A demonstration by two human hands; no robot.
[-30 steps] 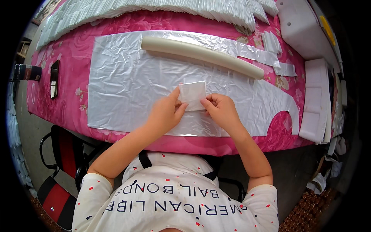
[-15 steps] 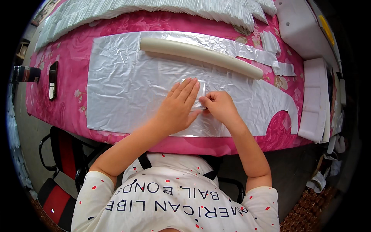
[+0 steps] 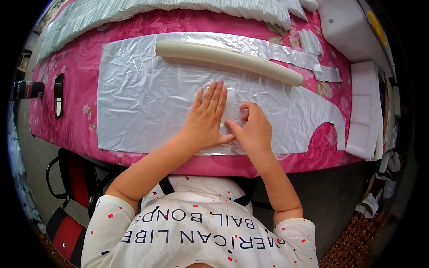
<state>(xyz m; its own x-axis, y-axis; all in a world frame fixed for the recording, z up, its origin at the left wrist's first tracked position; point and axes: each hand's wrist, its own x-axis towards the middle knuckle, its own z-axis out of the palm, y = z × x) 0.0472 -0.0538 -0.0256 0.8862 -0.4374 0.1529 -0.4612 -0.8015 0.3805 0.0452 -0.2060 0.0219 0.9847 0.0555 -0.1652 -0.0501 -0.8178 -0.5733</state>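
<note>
A large sheet of shiny white plastic film [image 3: 134, 102], crinkled and cut like an apron, lies spread over the table. Near its middle is a small, smooth folded piece of white film [image 3: 229, 99]. My left hand [image 3: 204, 118] presses flat on this piece, fingers together and stretched out, thumb pointing right. Just to the right, my right hand [image 3: 257, 131] hovers close over the film, thumb and bent fingers apart, with nothing visible between them. Its thumb tip is near the folded piece's right edge. A long cream pipe [image 3: 228, 61] lies across the sheet's far side.
Rows of folded white film packs [image 3: 178, 5] line the far edge of the pink flowered tablecloth [image 3: 73, 120]. A dark phone [image 3: 58, 95] and a dark cylindrical container [image 3: 30, 90] are at the left. White foam blocks [image 3: 361, 109] stand at the right. Red-and-black chairs [image 3: 78, 172] are lower left.
My right hand has let go of the folded piece's edge; its thumb and finger have parted. My left hand stays flat on the piece. The whole view has shifted slightly.
</note>
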